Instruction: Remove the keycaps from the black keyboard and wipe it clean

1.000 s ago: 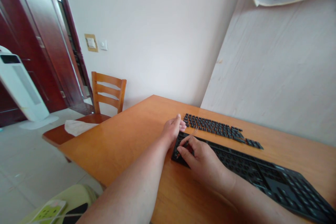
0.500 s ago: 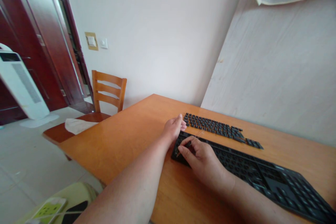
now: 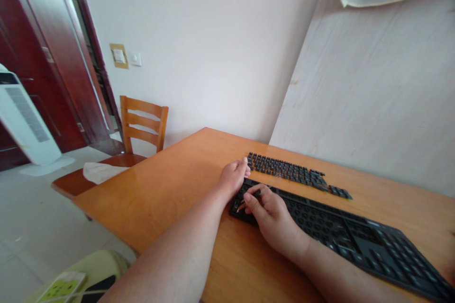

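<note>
A black keyboard [image 3: 322, 218] lies on the wooden table, many of its keycaps off at the left and middle. At its far left corner is my left hand [image 3: 233, 176], thumb up and fingers curled against the edge, partly hidden. Over the left end of the keyboard, my right hand [image 3: 272, 215] pinches a thin keycap puller [image 3: 241, 207]. Its lower tip touches or nearly touches the keys there, and fine wire shows beyond the knuckles. Behind the keyboard, loose black keycaps [image 3: 284, 169] lie in rows that keep the keyboard's layout.
The wooden table [image 3: 170, 189] meets a pale wall at the back. A wooden chair [image 3: 144, 125] with a white cloth [image 3: 103, 172] on its seat stands beyond the left edge. Below left, a stool [image 3: 106, 265] carries a green-white power strip [image 3: 62, 289] and a dark flat object.
The puller in my right hand has tilted, its lower tip now showing further out from the fingers. My left hand stays at the corner. The view has shifted slightly.
</note>
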Demonstrator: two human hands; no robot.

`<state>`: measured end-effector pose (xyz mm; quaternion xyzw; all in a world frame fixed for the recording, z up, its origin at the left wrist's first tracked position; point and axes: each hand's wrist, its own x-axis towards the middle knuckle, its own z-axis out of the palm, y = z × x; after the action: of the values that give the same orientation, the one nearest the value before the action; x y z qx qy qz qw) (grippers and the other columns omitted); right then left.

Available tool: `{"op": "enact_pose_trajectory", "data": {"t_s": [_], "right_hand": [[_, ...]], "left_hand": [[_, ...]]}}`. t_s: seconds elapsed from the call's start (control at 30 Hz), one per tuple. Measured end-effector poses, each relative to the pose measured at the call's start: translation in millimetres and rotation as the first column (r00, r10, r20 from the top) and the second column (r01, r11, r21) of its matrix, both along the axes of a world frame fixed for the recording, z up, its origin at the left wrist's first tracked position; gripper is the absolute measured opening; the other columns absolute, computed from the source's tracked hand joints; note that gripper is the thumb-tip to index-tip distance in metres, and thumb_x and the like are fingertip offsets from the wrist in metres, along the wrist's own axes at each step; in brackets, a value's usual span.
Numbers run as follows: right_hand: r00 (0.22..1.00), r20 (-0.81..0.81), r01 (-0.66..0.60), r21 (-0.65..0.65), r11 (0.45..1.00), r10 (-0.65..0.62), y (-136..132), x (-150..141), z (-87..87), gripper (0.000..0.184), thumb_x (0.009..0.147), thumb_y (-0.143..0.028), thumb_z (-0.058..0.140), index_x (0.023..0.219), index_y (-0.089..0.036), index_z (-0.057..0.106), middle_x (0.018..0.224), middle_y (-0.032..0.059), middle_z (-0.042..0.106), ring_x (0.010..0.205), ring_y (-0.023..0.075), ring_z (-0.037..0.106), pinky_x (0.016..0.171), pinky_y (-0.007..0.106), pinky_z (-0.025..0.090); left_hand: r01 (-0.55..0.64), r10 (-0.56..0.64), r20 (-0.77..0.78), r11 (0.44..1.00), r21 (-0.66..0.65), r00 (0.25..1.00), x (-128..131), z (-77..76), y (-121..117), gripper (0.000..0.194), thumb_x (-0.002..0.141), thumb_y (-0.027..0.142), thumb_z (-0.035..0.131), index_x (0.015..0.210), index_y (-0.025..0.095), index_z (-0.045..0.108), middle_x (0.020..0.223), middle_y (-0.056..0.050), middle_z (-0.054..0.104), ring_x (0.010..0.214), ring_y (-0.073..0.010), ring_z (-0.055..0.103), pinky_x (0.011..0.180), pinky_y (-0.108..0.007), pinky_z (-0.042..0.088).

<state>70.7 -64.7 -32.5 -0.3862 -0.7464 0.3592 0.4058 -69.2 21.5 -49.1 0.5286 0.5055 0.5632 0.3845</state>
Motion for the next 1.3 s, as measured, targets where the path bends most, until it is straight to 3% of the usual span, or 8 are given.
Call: {"op": "enact_pose_trajectory", "data": {"t_s": [0.27,0.37,0.57,0.77,0.93,1.1,1.3], "right_hand": [[0.981,-0.172,0.064,-0.177,0.982,-0.095,9.9,3.7,-1.1,0.035,0.092,-0.053,0.05,0.093,-0.018,0.054,0.076,0.0036,0.064,0.064,0.0154,0.059,0.057,0.027,0.047],[0.96,-0.252,0.078,-0.18,0.981,-0.122,11.1,4.3,4.5,0.035,0.09,-0.053,0.053,0.091,-0.018,0.054,0.076,0.0031,0.063,0.066,0.0149,0.059,0.058,0.027,0.047],[0.915,-0.334,0.221,-0.058,0.974,-0.228,21.9,11.2,14.8,0.033,0.088,-0.052,0.057,0.096,-0.02,0.052,0.073,0.0015,0.063,0.066,0.0157,0.059,0.059,0.027,0.047],[0.926,-0.239,0.336,0.172,0.926,-0.292,34.6,19.7,13.0,0.028,0.091,-0.047,0.054,0.098,-0.019,0.054,0.074,0.0017,0.062,0.068,0.0172,0.061,0.065,0.03,0.047],[0.941,-0.169,0.327,0.241,0.914,-0.292,32.8,20.5,17.3,0.025,0.093,-0.043,0.051,0.098,-0.019,0.053,0.075,0.0032,0.063,0.068,0.0171,0.061,0.064,0.029,0.047],[0.945,-0.072,0.327,0.281,0.902,-0.32,31.4,20.1,17.4,0.026,0.092,-0.044,0.05,0.097,-0.019,0.057,0.079,0.0051,0.065,0.065,0.0167,0.058,0.06,0.029,0.045],[0.918,-0.077,0.388,0.382,0.839,-0.389,35.1,26.2,19.7,0.022,0.092,-0.039,0.05,0.092,-0.019,0.058,0.087,0.0072,0.065,0.076,0.0189,0.06,0.072,0.031,0.046]], "left_hand": [[-0.001,0.002,-0.047,1.0,0.02,0.999,-0.5,1.8,-2.6,0.051,0.086,0.062,0.044,0.073,0.017,0.065,0.074,-0.007,0.071,0.073,-0.0193,0.067,0.071,-0.029,0.05],[-0.007,0.009,-0.051,0.999,0.036,0.999,-0.9,6.8,-5.4,0.048,0.086,0.06,0.046,0.074,0.017,0.064,0.076,-0.007,0.071,0.073,-0.0188,0.066,0.069,-0.028,0.049],[-0.009,0.015,-0.061,0.994,0.105,0.998,-5.3,25.2,-11.5,0.032,0.083,0.049,0.055,0.075,0.019,0.063,0.078,-0.004,0.069,0.078,-0.0177,0.062,0.074,-0.027,0.046],[0.155,-0.149,-0.071,0.984,0.087,0.986,-1.1,40.5,-27.8,0.028,0.083,0.045,0.057,0.08,0.019,0.065,0.068,0.0,0.065,0.063,-0.0139,0.058,0.06,-0.024,0.045],[0.254,-0.249,-0.08,0.965,0.063,0.965,5.0,38.8,-31.2,0.021,0.076,0.038,0.065,0.078,0.018,0.066,0.068,0.001,0.064,0.061,-0.0123,0.056,0.058,-0.023,0.042],[0.204,-0.199,-0.071,0.976,0.069,0.977,4.7,32.3,-25.2,0.015,0.072,0.033,0.067,0.075,0.018,0.065,0.065,0.001,0.062,0.06,-0.0121,0.054,0.057,-0.022,0.04],[0.145,-0.143,-0.025,0.986,0.079,0.989,-0.9,30.7,-21.5,0.015,0.075,0.032,0.062,0.078,0.018,0.063,0.063,0.003,0.061,0.057,-0.0108,0.052,0.056,-0.021,0.039]]}}
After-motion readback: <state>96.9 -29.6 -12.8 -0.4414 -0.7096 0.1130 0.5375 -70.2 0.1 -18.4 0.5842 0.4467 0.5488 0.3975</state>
